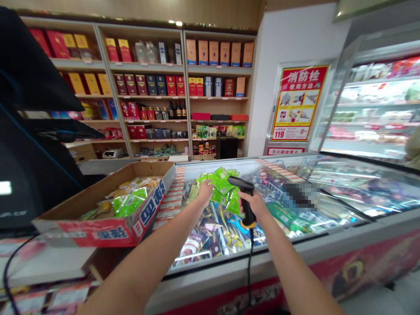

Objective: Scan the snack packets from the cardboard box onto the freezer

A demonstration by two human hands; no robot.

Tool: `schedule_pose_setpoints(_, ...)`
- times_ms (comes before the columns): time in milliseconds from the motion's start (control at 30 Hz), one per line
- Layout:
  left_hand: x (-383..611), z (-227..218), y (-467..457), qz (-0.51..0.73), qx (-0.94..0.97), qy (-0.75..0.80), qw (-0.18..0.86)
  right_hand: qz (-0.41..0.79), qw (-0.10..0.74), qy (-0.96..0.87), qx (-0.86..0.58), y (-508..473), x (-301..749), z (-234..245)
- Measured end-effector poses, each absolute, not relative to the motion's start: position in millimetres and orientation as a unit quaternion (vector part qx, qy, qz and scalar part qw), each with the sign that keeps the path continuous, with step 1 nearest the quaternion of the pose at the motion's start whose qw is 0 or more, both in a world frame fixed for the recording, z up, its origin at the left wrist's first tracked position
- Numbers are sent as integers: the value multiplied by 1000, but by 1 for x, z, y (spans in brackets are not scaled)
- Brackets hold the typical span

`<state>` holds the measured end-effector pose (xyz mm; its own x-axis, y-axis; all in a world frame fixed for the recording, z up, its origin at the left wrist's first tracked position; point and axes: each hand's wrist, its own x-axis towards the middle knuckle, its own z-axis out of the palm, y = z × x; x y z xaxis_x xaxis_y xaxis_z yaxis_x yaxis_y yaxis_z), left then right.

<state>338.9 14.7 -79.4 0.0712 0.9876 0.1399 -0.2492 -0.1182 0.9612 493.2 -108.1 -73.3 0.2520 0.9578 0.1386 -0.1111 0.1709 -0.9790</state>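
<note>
My left hand point(205, 193) grips the edge of a strip of green sachets point(223, 188), which hangs over the glass top of a chest freezer point(328, 245). My right hand point(254, 205) is closed around a black handheld barcode scanner point(245, 199) with a yellow collar. The scanner's head points left, toward the green sachets, close to them. Its black cable point(250, 267) drops over the freezer's front edge. To the left, an open cardboard box point(98, 234) holds more green sachets point(129, 203) and yellow packets.
Wooden shelves point(141, 65) of boxed and bottled liquor fill the back wall. A dark monitor point(29, 175) stands at the far left, and a banknote counter point(111, 153) sits by the shelves. A lit refrigerated display case point(374, 113) stands at the right, next to a red fire-hydrant poster point(297, 103).
</note>
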Motion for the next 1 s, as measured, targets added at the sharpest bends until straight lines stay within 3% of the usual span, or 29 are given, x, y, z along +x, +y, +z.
schedule_pose_setpoints(200, 275, -48, -9, 581, 540, 394, 464, 458, 595, -461, -473, -101, 465, -78)
schedule_pose_setpoints(367, 178, 8, -28, 565, 635, 430, 303, 483, 564, -496, -450, -83, 430, -73)
schedule_pose_setpoints(567, 63, 34, -26, 320, 692, 644, 58, 504, 571, -512, -397, -65, 401, -81)
schedule_pose_setpoints(733, 36, 4, -19, 162, 711, 680, 81, 498, 566, -539, -377, -65, 403, -94)
schedule_pose_setpoints(1000, 30, -11, -7, 237, 691, 682, 35, 501, 580, -513, -387, -65, 409, -97)
